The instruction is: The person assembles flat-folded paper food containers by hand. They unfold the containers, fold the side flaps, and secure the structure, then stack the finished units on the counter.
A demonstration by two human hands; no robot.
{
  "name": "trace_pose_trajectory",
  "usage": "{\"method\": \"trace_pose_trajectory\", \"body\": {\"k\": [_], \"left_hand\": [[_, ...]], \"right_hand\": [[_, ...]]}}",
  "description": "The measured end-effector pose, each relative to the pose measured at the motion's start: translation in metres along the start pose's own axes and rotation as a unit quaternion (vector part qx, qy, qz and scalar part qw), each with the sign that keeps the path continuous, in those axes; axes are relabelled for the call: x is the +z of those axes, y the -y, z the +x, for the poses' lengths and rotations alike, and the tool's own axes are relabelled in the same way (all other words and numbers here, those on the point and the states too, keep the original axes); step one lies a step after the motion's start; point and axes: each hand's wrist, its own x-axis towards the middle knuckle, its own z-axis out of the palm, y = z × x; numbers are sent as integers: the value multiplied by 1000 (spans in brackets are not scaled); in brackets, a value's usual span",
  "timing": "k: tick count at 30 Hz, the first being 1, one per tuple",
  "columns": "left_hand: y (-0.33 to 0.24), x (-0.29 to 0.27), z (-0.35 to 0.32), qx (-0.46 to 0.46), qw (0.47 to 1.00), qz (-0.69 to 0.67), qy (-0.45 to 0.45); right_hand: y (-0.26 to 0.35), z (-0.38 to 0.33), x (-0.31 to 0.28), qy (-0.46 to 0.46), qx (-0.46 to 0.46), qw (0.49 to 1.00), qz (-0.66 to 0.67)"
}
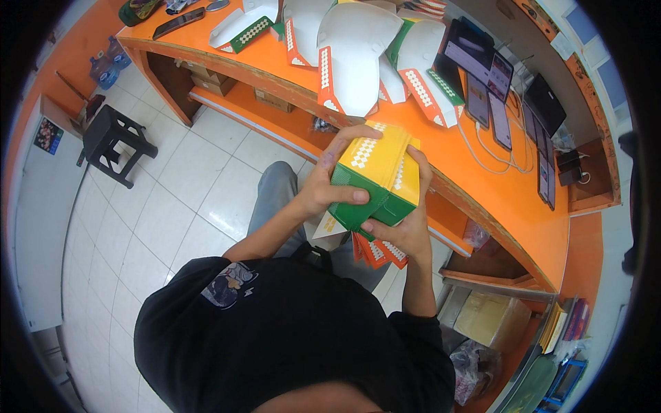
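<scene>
Between my hands, above my lap, is a yellow-and-green cardboard box (377, 165) with rows of white diamonds. My left hand (329, 180) grips its left side, fingers over the yellow top and thumb on the green face. On the right side my right hand (411, 224) closes round it, with the thumb at the lower green edge. Several red-orange cardboard pieces (377, 252) with white diamonds lie on my lap under the box. A pale flap with a yellow print (328, 226) shows beneath my left hand; whether it belongs to the box I cannot tell.
Ahead, the orange counter (513, 189) bears several open paper trays (358, 51). Phones (499, 120) with white cables lie at its right, another phone (179, 23) at far left. A black stool (117, 138) stands on the tiled floor; a carton (492, 318) sits lower right.
</scene>
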Motion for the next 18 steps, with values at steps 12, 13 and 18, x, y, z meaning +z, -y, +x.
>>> {"method": "trace_pose_trajectory", "body": {"k": [12,13,18], "left_hand": [[7,8,5,20,999,38,23],[8,5,9,32,999,30,23],[2,-18,9,13,996,76,40]], "right_hand": [[-14,21,36,-102,67,970,212],[-15,27,39,-90,54,974,200],[-12,50,46,-87,-31,989,119]]}}
